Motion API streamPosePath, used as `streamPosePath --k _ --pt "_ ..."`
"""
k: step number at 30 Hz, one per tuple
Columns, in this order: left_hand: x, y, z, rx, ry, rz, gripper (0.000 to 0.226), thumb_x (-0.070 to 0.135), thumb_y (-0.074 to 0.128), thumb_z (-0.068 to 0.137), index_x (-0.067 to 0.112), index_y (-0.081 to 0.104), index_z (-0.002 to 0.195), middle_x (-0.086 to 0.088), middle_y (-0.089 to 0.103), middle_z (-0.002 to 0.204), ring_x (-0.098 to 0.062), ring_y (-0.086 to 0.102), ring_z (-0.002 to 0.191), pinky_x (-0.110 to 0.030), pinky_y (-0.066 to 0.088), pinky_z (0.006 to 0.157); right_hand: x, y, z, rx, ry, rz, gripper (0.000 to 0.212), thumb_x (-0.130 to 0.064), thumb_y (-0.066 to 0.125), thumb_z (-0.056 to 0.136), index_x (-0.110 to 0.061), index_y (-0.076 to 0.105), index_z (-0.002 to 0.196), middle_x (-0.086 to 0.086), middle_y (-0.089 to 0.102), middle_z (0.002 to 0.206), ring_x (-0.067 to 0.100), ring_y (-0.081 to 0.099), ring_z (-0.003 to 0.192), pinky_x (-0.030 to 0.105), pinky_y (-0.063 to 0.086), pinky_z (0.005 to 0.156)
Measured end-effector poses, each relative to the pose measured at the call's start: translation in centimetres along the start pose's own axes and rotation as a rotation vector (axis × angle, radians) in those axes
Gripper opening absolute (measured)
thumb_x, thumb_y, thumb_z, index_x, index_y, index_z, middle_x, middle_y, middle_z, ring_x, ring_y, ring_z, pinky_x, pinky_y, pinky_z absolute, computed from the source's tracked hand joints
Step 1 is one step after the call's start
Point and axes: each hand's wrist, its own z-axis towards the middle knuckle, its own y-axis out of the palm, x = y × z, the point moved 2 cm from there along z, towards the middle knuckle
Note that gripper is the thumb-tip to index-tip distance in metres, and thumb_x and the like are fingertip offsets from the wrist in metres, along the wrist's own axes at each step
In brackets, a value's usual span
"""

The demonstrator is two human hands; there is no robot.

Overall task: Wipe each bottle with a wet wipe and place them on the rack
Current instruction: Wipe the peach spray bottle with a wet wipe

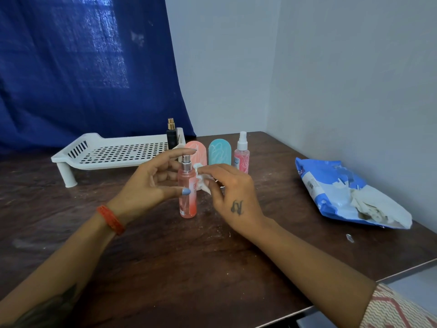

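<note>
A pink spray bottle (187, 192) with a silver nozzle stands upright on the table in the middle of the view. My left hand (146, 183) holds it, index finger over the nozzle and thumb on its side. My right hand (231, 192) pinches a white wet wipe (203, 179) against the bottle's right side. Behind stand a pink rounded bottle (197, 152), a teal rounded bottle (220, 152) and a pink spray bottle with a white nozzle (242, 155). A dark bottle with a gold top (172, 134) stands on the white rack (113, 151).
A blue wet-wipe pack (343, 192) lies torn at the right, near the wall. The dark wooden table (165, 256) ends in an edge at the lower right. A blue curtain (82, 67) hangs behind the rack. A small scrap (349, 237) lies near the pack.
</note>
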Motion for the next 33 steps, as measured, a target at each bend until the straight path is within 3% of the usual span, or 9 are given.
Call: streamPosePath --k 3,7,11,16,19,23,28,31,33 --pt "0.0 -0.1 0.0 -0.023 -0.011 -0.007 0.072 -0.013 0.069 0.070 0.031 0.052 0.124 -0.014 0.062 0.105 -0.014 0.067 0.096 -0.023 0.054 0.083 0.2 0.2 0.1 -0.033 0.050 0.036 0.025 -0.002 0.066 0.082 -0.010 0.069 0.106 0.004 0.070 0.103 0.010 0.064 0.093 -0.004 0.035 0.080" --pt "0.0 -0.1 0.0 -0.042 -0.020 -0.007 0.073 -0.013 0.068 0.071 0.033 0.051 0.125 -0.011 0.060 0.112 -0.013 0.066 0.100 -0.024 0.054 0.086 0.0 0.1 0.0 0.013 0.042 0.071 0.021 -0.005 0.065 0.083 -0.009 0.070 0.103 0.004 0.071 0.100 0.009 0.064 0.092 0.003 0.042 0.082" --pt "-0.1 -0.2 0.0 -0.021 -0.024 0.024 0.073 -0.010 0.070 0.071 0.031 0.050 0.127 0.000 0.060 0.098 -0.009 0.066 0.094 -0.025 0.053 0.088 -0.3 -0.1 -0.2 0.052 -0.041 0.079 0.017 -0.010 0.060 0.086 -0.007 0.069 0.100 0.005 0.070 0.099 0.010 0.063 0.095 0.009 0.045 0.086" --pt "-0.1 -0.1 0.0 0.000 -0.010 0.048 0.073 -0.007 0.073 0.067 0.032 0.052 0.126 0.005 0.059 0.091 -0.008 0.065 0.091 -0.021 0.054 0.085 -0.7 -0.3 -0.3 0.036 -0.113 0.000 0.018 -0.004 0.067 0.081 -0.005 0.069 0.100 0.009 0.069 0.100 0.018 0.063 0.097 0.017 0.046 0.088" --pt "0.0 0.1 0.0 0.003 0.002 0.037 0.072 -0.001 0.075 0.063 0.030 0.053 0.125 0.015 0.063 0.083 -0.008 0.065 0.089 -0.021 0.055 0.081 -1.4 -0.6 -0.3 0.048 -0.178 -0.014 0.024 -0.016 0.055 0.085 -0.004 0.070 0.099 0.012 0.067 0.099 0.019 0.062 0.095 0.021 0.048 0.087" --pt "0.1 0.3 0.1 0.035 0.033 0.079 0.071 -0.003 0.076 0.064 0.033 0.054 0.121 0.003 0.063 0.089 -0.009 0.065 0.090 -0.022 0.055 0.081 -2.3 -0.5 -0.3 0.018 -0.216 -0.082 0.032 -0.018 0.046 0.085 -0.005 0.070 0.102 0.014 0.064 0.100 0.023 0.060 0.094 0.027 0.050 0.084" --pt "0.4 0.5 -0.2 0.049 0.039 0.082 0.068 0.013 0.077 0.058 0.041 0.056 0.117 0.010 0.065 0.086 -0.010 0.065 0.090 -0.019 0.055 0.074 -2.3 -0.1 -0.3 -0.015 -0.215 -0.152 0.027 -0.004 0.067 0.078 -0.006 0.069 0.105 0.016 0.062 0.100 0.026 0.060 0.090 0.033 0.054 0.076" --pt "0.1 0.5 -0.1 0.048 0.046 0.069 0.070 -0.002 0.077 0.064 0.040 0.056 0.116 0.002 0.065 0.088 -0.013 0.066 0.090 -0.022 0.056 0.076 -2.5 -0.5 -0.1 -0.005 -0.210 -0.121 0.032 -0.015 0.045 0.085 -0.006 0.069 0.103 0.013 0.062 0.100 0.024 0.059 0.091 0.029 0.052 0.077" --pt "0.1 0.4 -0.1 0.039 0.044 0.063 0.071 -0.007 0.075 0.066 0.038 0.056 0.116 0.001 0.064 0.089 -0.014 0.066 0.090 -0.023 0.056 0.076 -2.3 -0.7 0.0 0.016 -0.173 -0.051 0.036 -0.019 0.040 0.085 -0.006 0.070 0.100 0.012 0.064 0.099 0.021 0.060 0.093 0.026 0.051 0.081"
